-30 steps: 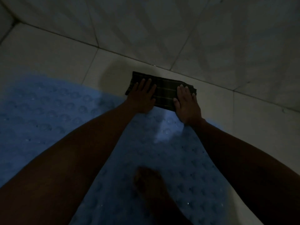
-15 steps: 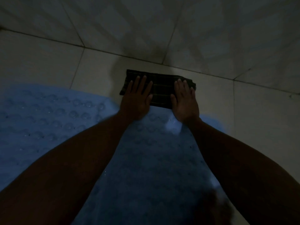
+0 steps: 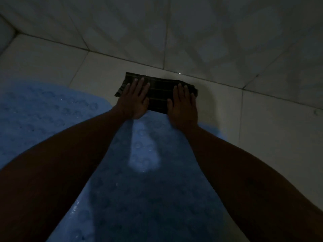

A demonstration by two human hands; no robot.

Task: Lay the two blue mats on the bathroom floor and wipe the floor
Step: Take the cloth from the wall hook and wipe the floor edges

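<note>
- We see the tiled floor (image 3: 272,130) pale and dim, meeting a tiled wall (image 3: 227,32) just beyond our fingertips.
- The blue mat (image 3: 43,116) lies flat on the floor under our forearms, its bumpy surface reaching up to our wrists; we cannot tell whether it is one mat or two.
- A bright patch of light falls on the mat between our arms, behind our fingers.
- A dark checked cloth (image 3: 160,96), folded into a strip, lies on the floor past the mat's far edge, under both sets of fingers.
- Our left hand (image 3: 135,100) presses flat on the cloth's left end, fingers straight and slightly spread.
- Our right hand (image 3: 182,103) presses flat on its right end, fingers straight and close together.
</note>
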